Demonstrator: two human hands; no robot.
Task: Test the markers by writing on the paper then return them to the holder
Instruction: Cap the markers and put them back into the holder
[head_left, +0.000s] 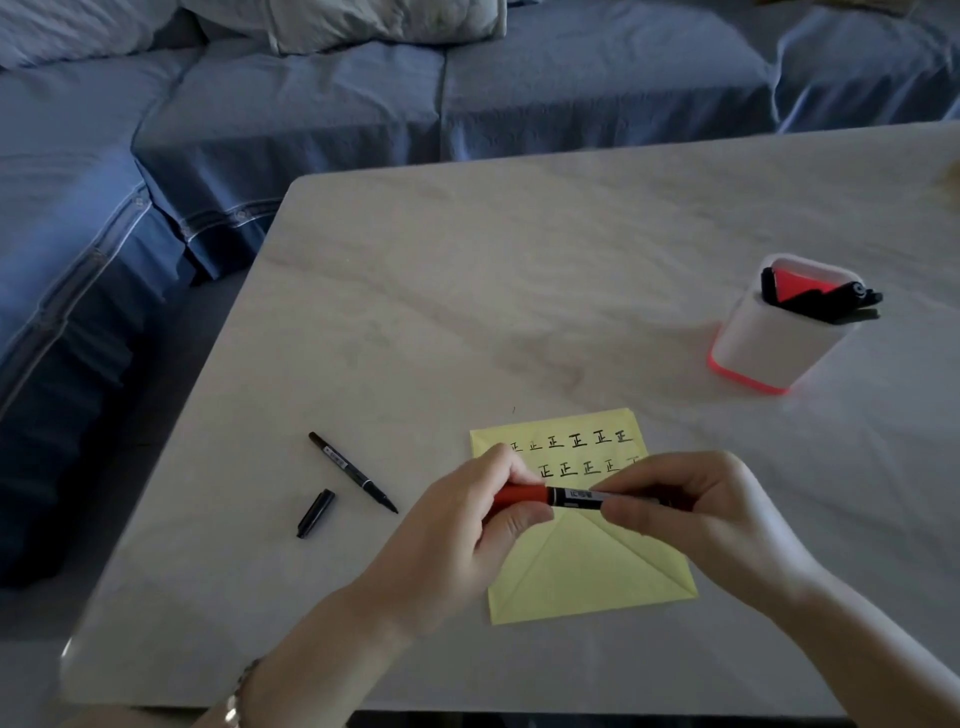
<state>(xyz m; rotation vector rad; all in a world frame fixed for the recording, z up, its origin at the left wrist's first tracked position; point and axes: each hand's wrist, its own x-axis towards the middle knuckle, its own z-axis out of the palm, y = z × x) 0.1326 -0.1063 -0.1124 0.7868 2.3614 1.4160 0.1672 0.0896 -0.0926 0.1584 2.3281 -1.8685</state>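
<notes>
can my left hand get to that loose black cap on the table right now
Probably not yet. The black cap lies in the open on the table, left of your left hand, nothing blocking it, but that hand is gripping the red-capped marker with your right hand.

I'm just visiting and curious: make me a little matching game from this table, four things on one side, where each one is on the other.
Things:
1. red-capped marker
2. uncapped black marker
3. loose black cap
4. white holder

Places:
A. standing far right on the table, markers inside
B. lying alone, left of the yellow paper
C. held between both hands
D. lying just below-left of the open pen

Pairs: 1-C, 2-B, 3-D, 4-A
</notes>
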